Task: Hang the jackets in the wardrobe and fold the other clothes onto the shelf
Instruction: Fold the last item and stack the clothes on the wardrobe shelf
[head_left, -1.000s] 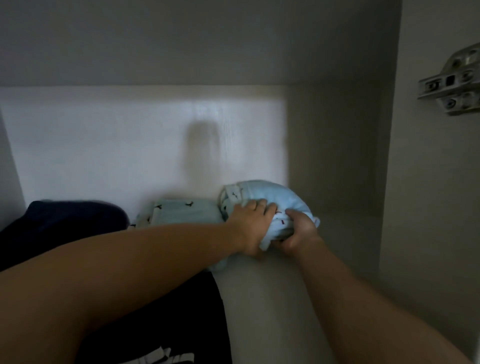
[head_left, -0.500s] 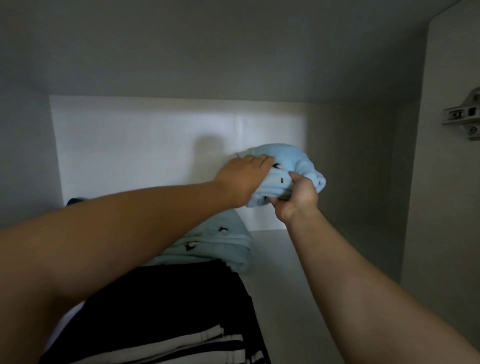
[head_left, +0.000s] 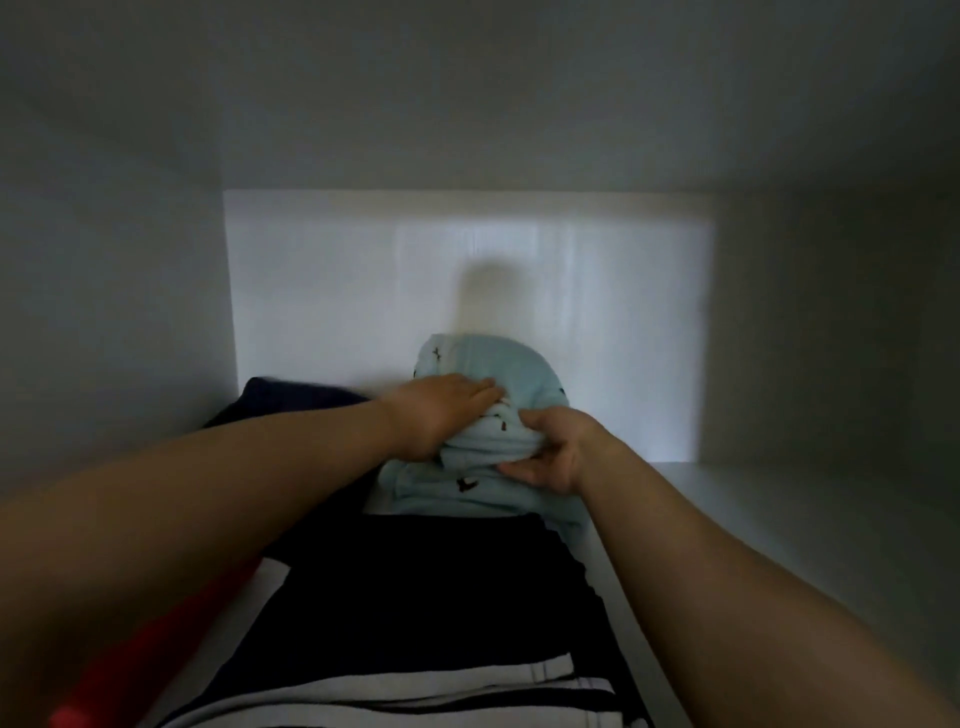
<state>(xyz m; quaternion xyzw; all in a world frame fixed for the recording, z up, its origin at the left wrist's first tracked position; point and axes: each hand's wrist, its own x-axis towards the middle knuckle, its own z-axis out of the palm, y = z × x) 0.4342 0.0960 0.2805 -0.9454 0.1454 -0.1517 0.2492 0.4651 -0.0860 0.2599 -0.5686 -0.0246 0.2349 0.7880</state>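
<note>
The shelf (head_left: 779, 545) carries a black striped garment (head_left: 426, 597) up front, and behind it the pale blue bundle (head_left: 493, 369) sits on a folded pale blue piece (head_left: 457, 496), close to the back wall (head_left: 311, 286). The left hand (head_left: 441, 410) lies flat, fingers straight, on the bundle's top, seemingly pressing so it won't spring open. The right hand (head_left: 556, 452) pinches its front edge, likely tucking it square.

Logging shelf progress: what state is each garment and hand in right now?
folded light blue garment: flat on the shelf
light blue bundle: rolled, resting on the folded light blue garment
black striped garment: folded, lying in front
left hand: flat on the light blue bundle's top
right hand: gripping the light blue bundle's front edge
</note>
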